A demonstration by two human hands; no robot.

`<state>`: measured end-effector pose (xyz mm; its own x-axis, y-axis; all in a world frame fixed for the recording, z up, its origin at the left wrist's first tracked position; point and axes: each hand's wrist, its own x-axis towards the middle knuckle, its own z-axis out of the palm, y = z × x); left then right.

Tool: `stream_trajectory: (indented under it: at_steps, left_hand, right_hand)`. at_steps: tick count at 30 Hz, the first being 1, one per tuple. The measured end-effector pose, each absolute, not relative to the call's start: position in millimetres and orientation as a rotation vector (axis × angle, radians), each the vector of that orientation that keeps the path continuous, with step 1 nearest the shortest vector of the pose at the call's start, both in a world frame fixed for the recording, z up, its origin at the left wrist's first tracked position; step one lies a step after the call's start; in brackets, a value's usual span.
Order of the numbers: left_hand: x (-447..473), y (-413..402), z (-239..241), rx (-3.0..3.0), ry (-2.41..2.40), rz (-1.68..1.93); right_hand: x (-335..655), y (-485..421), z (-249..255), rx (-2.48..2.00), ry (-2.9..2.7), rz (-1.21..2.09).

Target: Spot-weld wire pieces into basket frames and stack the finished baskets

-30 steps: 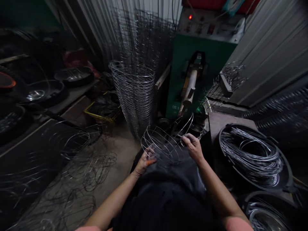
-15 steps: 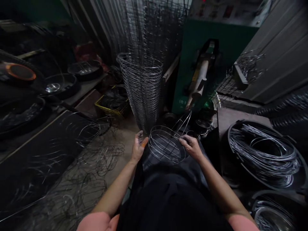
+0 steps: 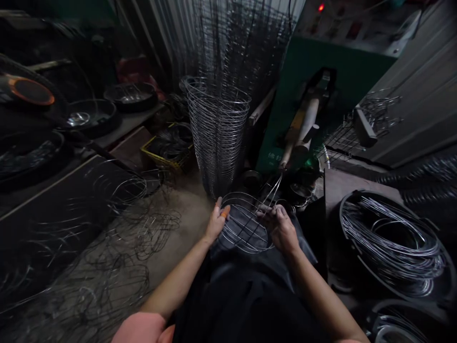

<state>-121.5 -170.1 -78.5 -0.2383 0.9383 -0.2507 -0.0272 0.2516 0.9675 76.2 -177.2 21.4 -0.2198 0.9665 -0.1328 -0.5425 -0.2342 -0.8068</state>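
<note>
A round wire basket with thin rings and crossing wires sits over my dark apron. At its left side my left hand holds the rim between thumb and fingers; orange wrapping covers parts of the digits. My right hand is closed at the right edge, fingers curled inward around the wire. Just beyond the basket, bent wires hang near the tip of the welding machine's arm.
A tall stack of wire baskets stands ahead. The green machine shows a red light. To the right, a round tub holds wire rings. A yellow crate and scattered wire frames lie left.
The view has shifted slightly. My left hand has come in against the basket's rim, its fingers now closer together. My right hand has turned, its fingers curling inward over the edge.
</note>
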Motion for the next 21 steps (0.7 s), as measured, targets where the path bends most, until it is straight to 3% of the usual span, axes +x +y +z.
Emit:
stream_trajectory:
  at_steps: [21]
  left_hand:
    - [-122.0, -177.3, -92.4, 1.068, 1.574, 1.014]
  right_hand:
    - [91.9, -212.0, 0.0, -0.661, -0.743, 1.884]
